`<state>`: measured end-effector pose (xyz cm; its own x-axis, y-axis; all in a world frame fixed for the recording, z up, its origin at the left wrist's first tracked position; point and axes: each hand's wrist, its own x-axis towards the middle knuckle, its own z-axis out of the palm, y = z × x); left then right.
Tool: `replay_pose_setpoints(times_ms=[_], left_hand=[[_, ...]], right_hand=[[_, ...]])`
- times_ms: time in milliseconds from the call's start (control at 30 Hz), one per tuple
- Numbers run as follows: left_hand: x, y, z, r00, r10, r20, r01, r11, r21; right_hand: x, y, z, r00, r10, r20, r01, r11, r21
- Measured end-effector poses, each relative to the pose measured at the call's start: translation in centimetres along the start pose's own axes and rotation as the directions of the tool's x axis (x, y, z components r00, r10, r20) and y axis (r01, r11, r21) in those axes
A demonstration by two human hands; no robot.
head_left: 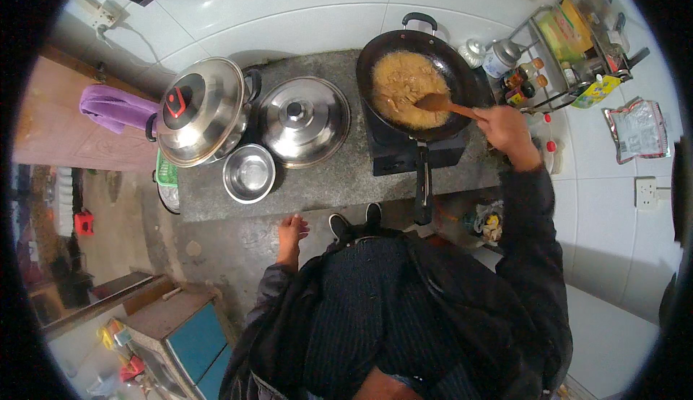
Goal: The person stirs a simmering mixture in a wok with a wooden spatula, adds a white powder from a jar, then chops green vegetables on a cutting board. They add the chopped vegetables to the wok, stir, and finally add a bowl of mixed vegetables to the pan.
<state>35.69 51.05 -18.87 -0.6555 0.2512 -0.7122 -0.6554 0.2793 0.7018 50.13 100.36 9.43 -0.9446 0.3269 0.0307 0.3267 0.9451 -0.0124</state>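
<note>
Spatula point(442, 103) wooden, stiff, light; grip far end of handle. Right hand point(507, 128) closed round it, blade in wok point(416, 87) upper centre-right. Left hand point(291, 231) loose, holding nothing, below bench point(339, 176) edge.

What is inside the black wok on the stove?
The wok holds a bubbling yellowish-brown sauce with chunks. The right hand holds a wooden spatula dipped in it. The sauce hides the wok's bottom.

Wooden spatula point(442, 104): brown, held by the handle in the right hand point(507, 128), blade resting in the food at the right side of the wok. Black wok point(419, 82): round, long handle pointing near, on a dark burner at the far right, filled with light-brown stew.
</note>
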Motion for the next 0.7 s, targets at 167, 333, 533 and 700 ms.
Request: replay_pose_setpoints(times_ms=[167,333,533,700], left_hand=[[-0.3,-0.7,-0.8,0.998,-0.061,-0.016,0.061,0.998,-0.014],[-0.2,-0.5,-1.0,0.998,-0.042,0.040,0.043,0.999,-0.022],[-0.3,-0.6,-0.1,0.996,-0.027,0.083,0.025,0.999,0.030],[0.2,-2.6,0.2,0.988,-0.109,0.113,0.100,0.992,0.080]], right_hand=[[-2.8,2.3,3.6,0.993,-0.031,-0.113,0.035,0.999,0.036],[3.2,1.0,6.1,0.937,0.343,-0.073,-0.340,0.939,0.047],[-0.7,0.8,6.6,0.965,0.263,-0.005,-0.262,0.963,0.068],[-7.0,1.1,3.8,0.983,0.173,-0.065,-0.175,0.985,-0.014]])
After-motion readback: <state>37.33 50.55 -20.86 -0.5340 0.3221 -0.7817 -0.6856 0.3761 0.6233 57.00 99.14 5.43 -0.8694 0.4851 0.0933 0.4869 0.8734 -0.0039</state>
